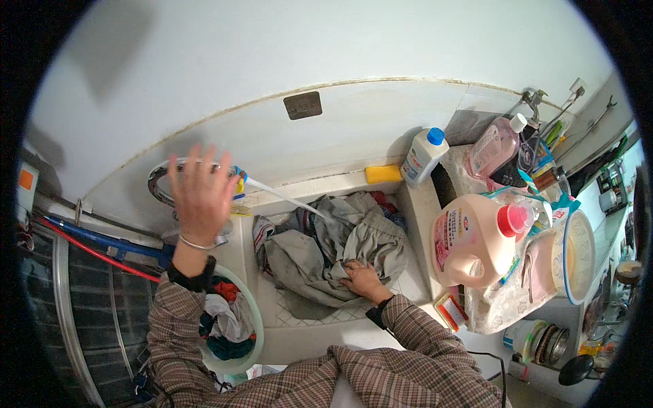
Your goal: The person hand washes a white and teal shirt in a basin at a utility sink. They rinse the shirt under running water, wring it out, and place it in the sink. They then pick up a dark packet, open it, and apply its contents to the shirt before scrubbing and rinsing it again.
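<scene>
My left hand [204, 199] is raised over the metal faucet [162, 181], its fingers apart and slightly blurred; whether it touches the metal cannot be told. From the faucet's blue and yellow outlet [241, 182] a stream of water [285, 196] runs onto grey garments [306, 255] heaped in the white laundry sink [416, 285]. My right hand [359, 279] rests on the near right part of the grey cloth, fingers bent onto it; a firm grip is not plain. Striped cuffs and dark red and blue cloth show around the heap.
A pale green bucket [260, 326] of clothes stands left. A yellow sponge [383, 174] and white bottle [423, 155] sit on the back ledge. Right are a large detergent jug [474, 245], a pink bottle [495, 145], a brush [451, 312] and a basin [581, 255]. Blue and red pipes [102, 257] run left.
</scene>
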Tool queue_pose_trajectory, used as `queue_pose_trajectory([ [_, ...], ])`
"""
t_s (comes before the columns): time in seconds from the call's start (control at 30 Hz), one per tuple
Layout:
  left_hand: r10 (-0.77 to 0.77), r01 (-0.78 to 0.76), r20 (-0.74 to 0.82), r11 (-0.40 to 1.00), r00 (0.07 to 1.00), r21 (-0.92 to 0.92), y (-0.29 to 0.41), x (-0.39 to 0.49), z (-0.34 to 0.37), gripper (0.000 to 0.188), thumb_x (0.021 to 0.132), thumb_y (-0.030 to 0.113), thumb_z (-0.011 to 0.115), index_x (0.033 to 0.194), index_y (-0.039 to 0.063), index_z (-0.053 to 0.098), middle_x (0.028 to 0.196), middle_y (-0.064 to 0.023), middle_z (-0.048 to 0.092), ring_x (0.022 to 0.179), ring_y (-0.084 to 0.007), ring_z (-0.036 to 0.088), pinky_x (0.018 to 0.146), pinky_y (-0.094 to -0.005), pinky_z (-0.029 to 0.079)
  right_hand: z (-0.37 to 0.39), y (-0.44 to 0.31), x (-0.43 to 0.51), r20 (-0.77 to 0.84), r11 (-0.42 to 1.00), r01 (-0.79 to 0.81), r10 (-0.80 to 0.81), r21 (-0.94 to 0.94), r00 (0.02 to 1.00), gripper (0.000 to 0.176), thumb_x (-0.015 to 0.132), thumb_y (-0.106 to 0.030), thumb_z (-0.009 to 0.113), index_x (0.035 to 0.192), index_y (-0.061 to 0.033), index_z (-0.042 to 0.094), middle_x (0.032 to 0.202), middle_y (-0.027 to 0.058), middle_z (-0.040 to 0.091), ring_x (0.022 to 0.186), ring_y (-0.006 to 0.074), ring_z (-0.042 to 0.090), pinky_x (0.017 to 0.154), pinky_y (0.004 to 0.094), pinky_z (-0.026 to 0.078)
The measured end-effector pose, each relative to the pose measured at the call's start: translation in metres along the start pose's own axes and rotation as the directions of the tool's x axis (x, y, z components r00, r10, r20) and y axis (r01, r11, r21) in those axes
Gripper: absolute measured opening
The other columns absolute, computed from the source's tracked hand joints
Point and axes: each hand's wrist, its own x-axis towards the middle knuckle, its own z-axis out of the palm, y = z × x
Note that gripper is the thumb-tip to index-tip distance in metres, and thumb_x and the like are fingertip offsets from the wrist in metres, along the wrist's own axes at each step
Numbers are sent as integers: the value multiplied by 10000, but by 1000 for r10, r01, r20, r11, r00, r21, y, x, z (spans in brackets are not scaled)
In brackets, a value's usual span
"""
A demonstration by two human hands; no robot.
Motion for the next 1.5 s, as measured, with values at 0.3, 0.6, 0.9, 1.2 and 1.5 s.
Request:
queue_pose_trajectory([
  [0.3,-51,54,105,998,993,-26,-30,5,21,413,757,380,678,1024,78,589,982,-71,525,1017,-266,470,1000,-482,298,-61,23,30,236,954,86,-157,286,959,632,852,-557,556,1261,-75,564,1184,187,610,1074,371,581,916,420,459],
  [0.6,-74,72,75,997,994,29,-28,13,28,407,763,428,657,966,81,592,923,-58,509,950,-254,470,954,-463,314,-89,55,146,-199,964,-185,147,-190,969,718,853,-480,612,1423,-130,350,1236,179,570,1117,332,558,896,432,476],
  [0.9,-60,60,70,998,996,-2,-27,11,28,437,754,446,665,974,78,585,931,-80,499,947,-276,466,955,-478,306,-32,32,134,177,972,32,10,-234,984,263,744,-257,609,869,-34,674,828,168,667,738,325,650,631,438,523],
  [1.2,-127,129,129,992,984,-8,-22,20,26,410,708,412,705,952,93,619,917,-79,517,974,-272,472,978,-488,304,-51,-1,74,-192,978,93,-129,-185,973,469,785,-211,644,1237,-149,536,848,112,629,805,332,606,754,478,452],
  [1.5,-186,218,152,946,971,-240,70,2,1,438,732,94,651,1164,86,582,1296,-189,447,1216,-397,416,1070,-586,254,-70,-1,-37,-169,985,16,-45,-171,985,834,717,-524,720,1425,-239,384,1491,168,278,1394,393,198,1090,608,168],
])
